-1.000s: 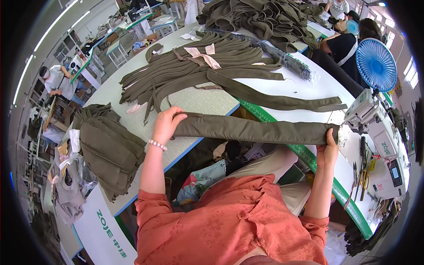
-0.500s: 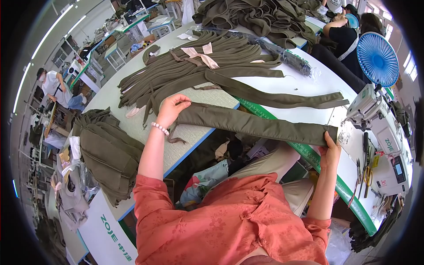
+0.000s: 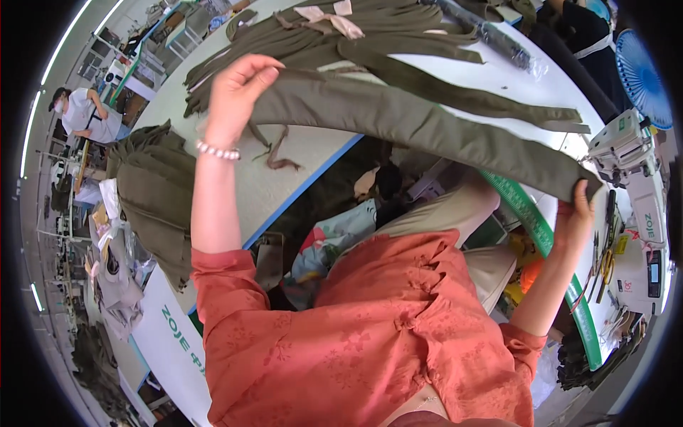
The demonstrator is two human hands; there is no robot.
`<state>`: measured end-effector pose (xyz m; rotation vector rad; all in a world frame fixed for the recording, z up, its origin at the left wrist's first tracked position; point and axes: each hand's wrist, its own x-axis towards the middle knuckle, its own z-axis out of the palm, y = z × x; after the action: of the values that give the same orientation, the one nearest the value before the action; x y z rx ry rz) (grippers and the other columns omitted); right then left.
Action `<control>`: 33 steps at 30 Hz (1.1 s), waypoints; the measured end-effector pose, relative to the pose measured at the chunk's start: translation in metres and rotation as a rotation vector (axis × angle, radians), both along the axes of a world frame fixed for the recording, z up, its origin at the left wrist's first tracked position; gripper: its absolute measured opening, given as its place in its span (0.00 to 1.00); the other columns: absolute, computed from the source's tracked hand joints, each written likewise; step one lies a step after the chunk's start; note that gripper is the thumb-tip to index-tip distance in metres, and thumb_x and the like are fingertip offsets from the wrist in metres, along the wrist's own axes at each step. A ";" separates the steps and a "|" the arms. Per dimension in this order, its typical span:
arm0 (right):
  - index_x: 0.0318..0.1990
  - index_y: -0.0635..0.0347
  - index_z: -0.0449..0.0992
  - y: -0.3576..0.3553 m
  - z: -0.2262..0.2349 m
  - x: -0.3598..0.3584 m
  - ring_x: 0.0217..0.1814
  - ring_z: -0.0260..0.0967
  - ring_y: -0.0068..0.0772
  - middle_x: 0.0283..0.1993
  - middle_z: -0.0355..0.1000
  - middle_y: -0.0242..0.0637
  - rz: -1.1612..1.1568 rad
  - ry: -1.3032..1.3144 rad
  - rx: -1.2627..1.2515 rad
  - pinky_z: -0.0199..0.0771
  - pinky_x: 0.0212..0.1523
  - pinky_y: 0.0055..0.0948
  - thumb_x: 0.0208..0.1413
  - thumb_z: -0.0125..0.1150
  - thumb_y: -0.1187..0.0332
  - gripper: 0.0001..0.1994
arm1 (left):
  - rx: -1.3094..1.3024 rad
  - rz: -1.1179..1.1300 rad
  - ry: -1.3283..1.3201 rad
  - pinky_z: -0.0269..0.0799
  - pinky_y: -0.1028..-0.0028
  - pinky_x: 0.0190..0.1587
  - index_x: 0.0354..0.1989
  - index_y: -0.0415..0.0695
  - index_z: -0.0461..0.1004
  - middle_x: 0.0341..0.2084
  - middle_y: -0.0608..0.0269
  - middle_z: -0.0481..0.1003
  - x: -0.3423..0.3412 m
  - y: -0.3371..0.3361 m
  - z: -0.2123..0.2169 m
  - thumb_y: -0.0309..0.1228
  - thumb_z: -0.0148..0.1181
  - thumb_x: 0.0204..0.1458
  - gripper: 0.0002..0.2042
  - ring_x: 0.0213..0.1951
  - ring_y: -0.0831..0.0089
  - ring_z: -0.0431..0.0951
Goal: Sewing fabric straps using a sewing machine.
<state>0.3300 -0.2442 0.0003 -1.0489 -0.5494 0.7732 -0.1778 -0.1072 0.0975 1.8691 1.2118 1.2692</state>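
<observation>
A long olive-green fabric strip (image 3: 413, 119) stretches between my hands, above the table edge and my lap, sagging slightly. Its left end is pinched between thumb and fingers of my left hand (image 3: 238, 96), which has a beaded bracelet at the wrist. At the other end, my right hand (image 3: 578, 213) grips the corner, thumb on top. Just beyond lies another loose olive strip (image 3: 455, 89), reaching out from a tied bundle of strips (image 3: 263, 46). Thin fabric ties (image 3: 279, 153) dangle near my left wrist.
Folded olive pieces (image 3: 153, 192) hang over the table at left. On the right stand a white sewing machine (image 3: 637, 249), scissors (image 3: 606, 267) and a blue fan (image 3: 644, 78). A plastic-wrapped roll (image 3: 491, 35) lies at the back. Another person (image 3: 85, 114) is at far left.
Both hands have moved up and outward with the strip, the left one up-left, the right one to the right. The whole view has shifted too. Both grips on the strip persist.
</observation>
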 end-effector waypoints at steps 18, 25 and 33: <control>0.34 0.64 0.77 0.000 0.027 -0.161 0.50 0.67 0.40 0.51 0.68 0.47 1.347 -0.575 0.348 0.67 0.47 0.35 0.36 0.69 0.74 0.13 | 0.445 -0.409 0.496 0.64 0.73 0.33 0.32 0.47 0.77 0.24 0.70 0.75 0.116 -0.128 -0.043 0.31 0.66 0.41 0.09 0.27 0.72 0.74; 0.34 0.65 0.76 -0.005 0.001 -0.171 0.37 0.69 0.31 0.34 0.71 0.37 1.435 -0.755 0.038 0.67 0.37 0.25 0.40 0.66 0.80 0.11 | 0.159 0.118 0.357 0.65 0.71 0.53 0.51 0.43 0.71 0.50 0.62 0.70 0.004 -0.099 0.004 0.26 0.64 0.43 0.23 0.50 0.68 0.71; 0.33 0.66 0.76 0.004 -0.008 -0.163 0.32 0.63 0.21 0.28 0.68 0.30 1.269 -0.625 -0.079 0.62 0.33 0.22 0.45 0.66 0.77 0.07 | -0.019 1.388 0.635 0.66 0.62 0.51 0.48 0.37 0.70 0.46 0.46 0.72 -0.312 -0.153 0.005 0.50 0.66 0.41 0.31 0.48 0.53 0.72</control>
<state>0.1673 -0.2400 -0.0079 -0.9337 -1.8173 1.5647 -0.4900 -0.2605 0.1025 1.2980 3.1260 1.1618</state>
